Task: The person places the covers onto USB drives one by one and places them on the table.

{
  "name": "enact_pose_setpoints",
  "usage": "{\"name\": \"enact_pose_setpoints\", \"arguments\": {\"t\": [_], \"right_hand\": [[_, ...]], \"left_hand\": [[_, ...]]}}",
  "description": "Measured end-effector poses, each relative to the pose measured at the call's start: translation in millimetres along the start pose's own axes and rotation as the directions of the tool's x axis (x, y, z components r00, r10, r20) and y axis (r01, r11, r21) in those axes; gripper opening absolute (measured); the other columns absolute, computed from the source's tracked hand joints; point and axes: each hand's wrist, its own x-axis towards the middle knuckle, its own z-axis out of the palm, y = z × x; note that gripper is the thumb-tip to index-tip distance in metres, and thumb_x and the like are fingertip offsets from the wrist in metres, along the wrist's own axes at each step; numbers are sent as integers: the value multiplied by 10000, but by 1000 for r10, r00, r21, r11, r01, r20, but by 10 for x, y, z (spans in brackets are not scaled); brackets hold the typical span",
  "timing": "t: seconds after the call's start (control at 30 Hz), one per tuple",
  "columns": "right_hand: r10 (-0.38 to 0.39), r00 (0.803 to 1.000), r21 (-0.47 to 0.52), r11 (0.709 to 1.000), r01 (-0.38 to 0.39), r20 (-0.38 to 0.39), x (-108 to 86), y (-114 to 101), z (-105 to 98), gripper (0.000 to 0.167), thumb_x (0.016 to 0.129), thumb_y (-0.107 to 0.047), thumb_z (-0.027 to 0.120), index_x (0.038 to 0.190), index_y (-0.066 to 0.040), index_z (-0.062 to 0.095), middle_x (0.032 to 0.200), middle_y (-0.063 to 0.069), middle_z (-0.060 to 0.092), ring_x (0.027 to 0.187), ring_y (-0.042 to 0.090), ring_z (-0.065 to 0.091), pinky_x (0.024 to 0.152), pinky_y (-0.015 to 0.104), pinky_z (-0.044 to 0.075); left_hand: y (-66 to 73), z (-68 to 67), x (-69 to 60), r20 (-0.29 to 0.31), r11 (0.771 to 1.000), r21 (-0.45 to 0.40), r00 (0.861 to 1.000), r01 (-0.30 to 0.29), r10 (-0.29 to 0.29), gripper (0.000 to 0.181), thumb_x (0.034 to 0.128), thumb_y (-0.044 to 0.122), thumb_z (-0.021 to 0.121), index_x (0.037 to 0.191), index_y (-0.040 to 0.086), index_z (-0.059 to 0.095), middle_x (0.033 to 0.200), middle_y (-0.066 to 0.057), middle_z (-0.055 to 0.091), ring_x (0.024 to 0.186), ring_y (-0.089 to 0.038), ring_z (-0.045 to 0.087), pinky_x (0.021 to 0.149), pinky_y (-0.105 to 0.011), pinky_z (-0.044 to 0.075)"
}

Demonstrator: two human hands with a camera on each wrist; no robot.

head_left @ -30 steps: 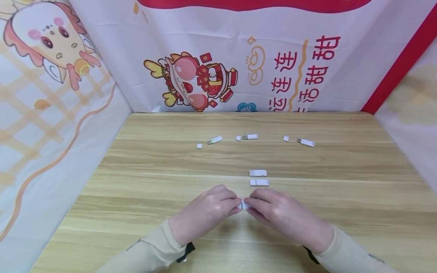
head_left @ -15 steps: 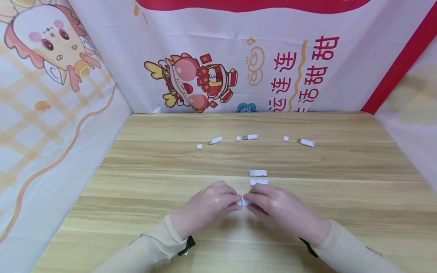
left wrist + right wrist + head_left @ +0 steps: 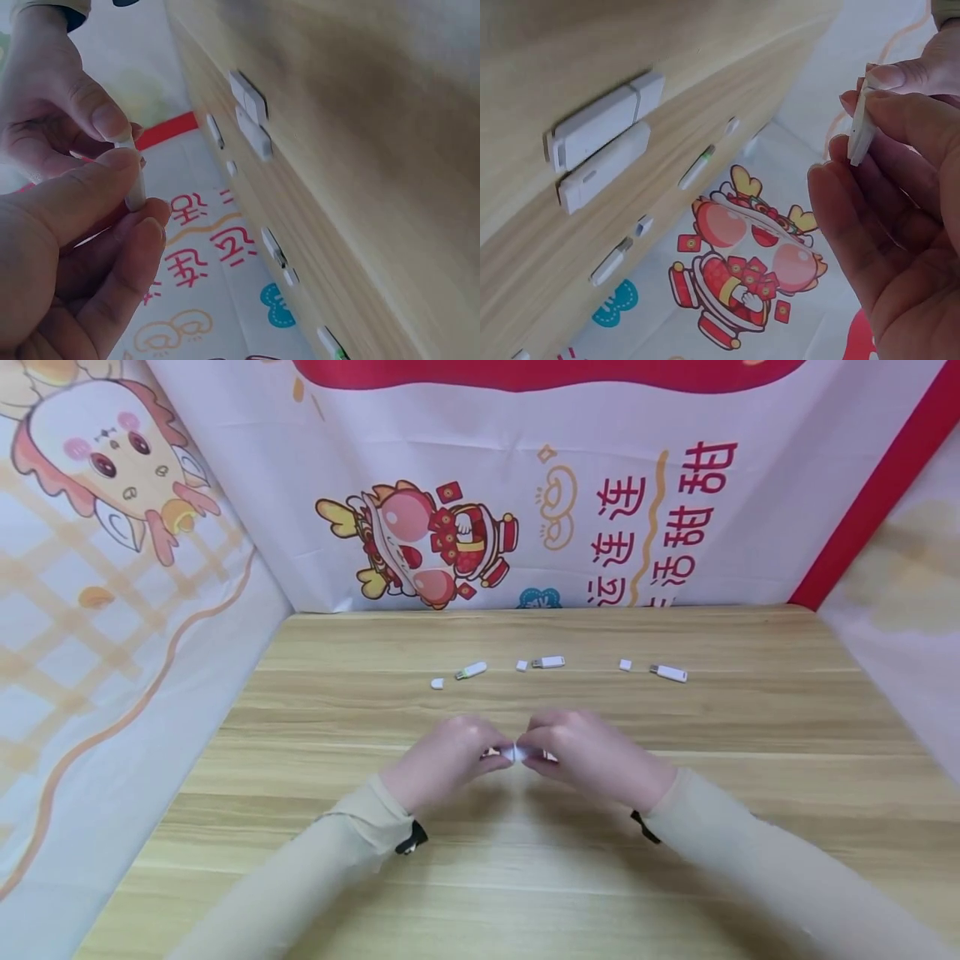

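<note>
A white USB flash drive (image 3: 515, 752) is held between both hands, above the table. My left hand (image 3: 450, 762) pinches one end with thumb and fingers. My right hand (image 3: 588, 760) pinches the other end, fingertips nearly meeting the left ones. In the left wrist view the drive (image 3: 136, 184) shows edge-on between the thumbs and fingers. Two capped white flash drives lie side by side on the wood, a nearer one (image 3: 604, 127) and a second one (image 3: 607, 166) in the right wrist view; the hands mostly cover them in the head view.
Along the back of the wooden table (image 3: 360, 860) lie three uncapped drives, a left one (image 3: 471, 671), a middle one (image 3: 550, 662) and a right one (image 3: 669, 673). Small caps sit beside them, such as the left cap (image 3: 437, 683). A printed cloth (image 3: 465, 435) hangs behind.
Both hands have moved away from the body toward the back of the table with the flash drive between them. They now cover most of the two capped drives in the head view.
</note>
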Motion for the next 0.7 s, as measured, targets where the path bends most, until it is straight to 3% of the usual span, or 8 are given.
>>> {"name": "enact_pose_setpoints", "arguments": {"t": [0.17, 0.33, 0.7], "right_hand": [[24, 996, 19, 999, -25, 80, 187, 134, 15, 150, 791, -26, 825, 930, -49, 772, 821, 6, 662, 698, 66, 594, 640, 153, 520], [59, 986, 35, 997, -65, 158, 322, 258, 60, 134, 801, -20, 812, 927, -36, 771, 807, 11, 640, 708, 82, 607, 641, 138, 507], [150, 940, 61, 982, -177, 308, 454, 499, 279, 139, 837, -71, 788, 976, -73, 779, 895, 30, 735, 795, 99, 684, 737, 191, 546]], "left_hand": [[-153, -12, 123, 44, 999, -6, 998, 43, -43, 134, 871, 112, 768, 998, 68, 774, 905, -16, 743, 763, -58, 643, 685, -161, 521], [-314, 64, 229, 65, 998, 14, 996, 61, -62, 98, 864, 104, 775, 957, 74, 778, 879, -9, 741, 748, -67, 638, 671, -180, 517], [-570, 256, 372, 160, 993, 40, 981, 109, -114, 87, 824, 131, 818, 906, 125, 790, 842, 46, 730, 745, -59, 631, 709, -234, 517]]}}
